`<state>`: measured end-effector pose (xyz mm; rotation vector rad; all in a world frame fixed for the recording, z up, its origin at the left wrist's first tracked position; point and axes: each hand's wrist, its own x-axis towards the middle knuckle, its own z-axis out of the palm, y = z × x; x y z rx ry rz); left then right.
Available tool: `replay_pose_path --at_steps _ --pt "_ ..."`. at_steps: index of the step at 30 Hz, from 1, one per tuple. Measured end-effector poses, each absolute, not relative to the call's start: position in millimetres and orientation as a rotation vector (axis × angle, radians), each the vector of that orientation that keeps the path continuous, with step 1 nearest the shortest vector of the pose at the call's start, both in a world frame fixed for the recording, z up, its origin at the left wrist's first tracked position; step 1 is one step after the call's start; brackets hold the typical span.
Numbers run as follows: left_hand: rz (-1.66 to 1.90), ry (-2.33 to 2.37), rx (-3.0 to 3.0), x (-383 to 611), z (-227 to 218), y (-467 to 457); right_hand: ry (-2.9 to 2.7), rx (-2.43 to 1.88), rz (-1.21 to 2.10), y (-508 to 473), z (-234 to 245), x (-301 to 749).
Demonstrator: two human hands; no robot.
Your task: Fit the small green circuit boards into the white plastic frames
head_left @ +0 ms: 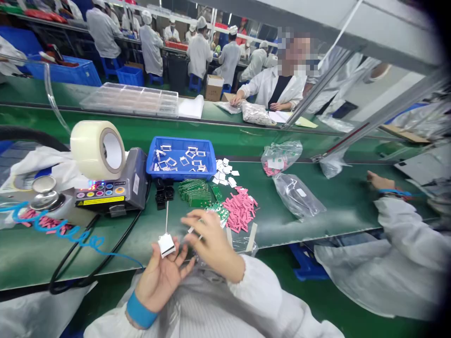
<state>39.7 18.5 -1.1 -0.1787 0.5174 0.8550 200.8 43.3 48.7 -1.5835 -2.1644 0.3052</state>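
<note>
My left hand (164, 274) is palm up, a blue band on its wrist. Its thumb and fingers hold a small white square part (166, 245) with a dark strip along one edge. A thin pale strip (167, 217) rises from the part toward some black pieces (164, 192). Just to the right hovers my right hand (213, 241), fingers curled. Small white bits show between those fingers, too small to name. Beyond it lie stacked green circuit boards (195, 192), a heap of pink strips (240, 210) and white square pieces (224, 171).
A blue tray (181, 177) holds white frames. On the left stand a tape dispenser (136, 188), a large tape roll (82, 150) and a coiled blue cord (75, 238). Plastic bags (299, 197) lie to the right, near a co-worker's hand (380, 181). Another person (275, 87) sits opposite.
</note>
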Motion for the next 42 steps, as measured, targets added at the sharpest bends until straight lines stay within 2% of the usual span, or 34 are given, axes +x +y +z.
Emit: replay_pose_path --at_steps 2,5,12,16,21,22,24,27,36,42 --pt "0.836 0.459 -0.198 40 1 18 -1.982 -1.912 0.174 58 41 238" --pt "0.850 0.375 -0.108 42 9 16 -1.785 -2.164 0.039 84 24 284" --pt "0.926 0.359 0.072 39 23 15 -1.711 -2.277 0.043 117 -3 304" --pt "0.979 0.394 0.126 29 27 16 -1.662 -2.162 0.103 121 11 304" --pt "0.997 0.450 0.130 25 33 16 -1.649 -1.870 0.257 88 55 260" --pt "1.001 0.460 0.130 26 34 17 -1.678 -1.769 0.292 76 64 244" --pt "1.017 0.478 0.121 27 34 17 -1.829 -1.303 0.381 55 79 210" --pt "1.042 0.506 0.079 26 34 18 -2.165 -0.933 0.225 39 89 175" --pt "1.058 0.528 0.066 19 34 19 -2.401 -0.761 0.088 51 91 168" --pt "1.088 0.529 0.161 16 34 17 -2.161 -0.864 0.324 54 105 172"
